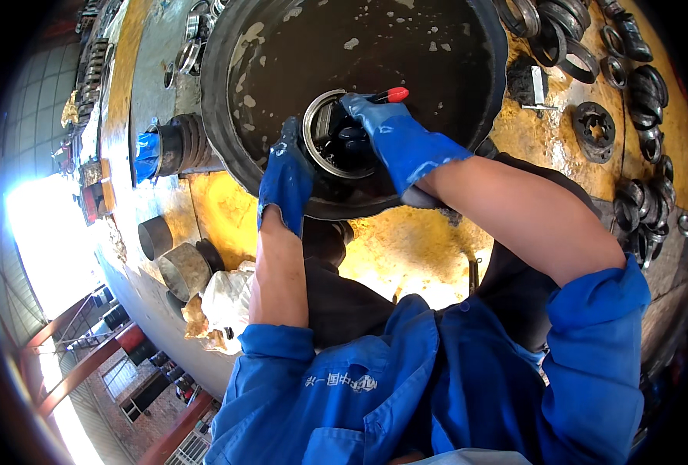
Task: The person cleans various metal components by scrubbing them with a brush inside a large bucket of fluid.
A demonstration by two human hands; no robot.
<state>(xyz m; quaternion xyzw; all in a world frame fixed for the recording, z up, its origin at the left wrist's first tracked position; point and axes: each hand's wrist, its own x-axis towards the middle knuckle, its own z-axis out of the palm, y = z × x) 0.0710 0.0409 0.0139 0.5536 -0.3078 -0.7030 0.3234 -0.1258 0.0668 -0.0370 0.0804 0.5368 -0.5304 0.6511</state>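
Note:
A round metal part [310, 130] with a bright rim and a dark, wet inside is tilted over the near side of a large black basin [218, 101]. My left hand [286, 172], in a blue rubber glove, is closed against the part's left side. My right hand [390, 139], gloved alike, is closed at its upper right edge around a tool with a red-tipped handle [395, 94]. The tool's working end is hidden by the hand and the part, so its kind cannot be told. Dark liquid with pale foam patches [375, 46] fills the basin.
Metal rings [557, 39] and a dark slotted disc [593, 130] lie right of the basin. Ribbed cylinders [189, 143] and short tubes [183, 271] stand to the left, near a white plastic bag [228, 298]. My knees are below the basin.

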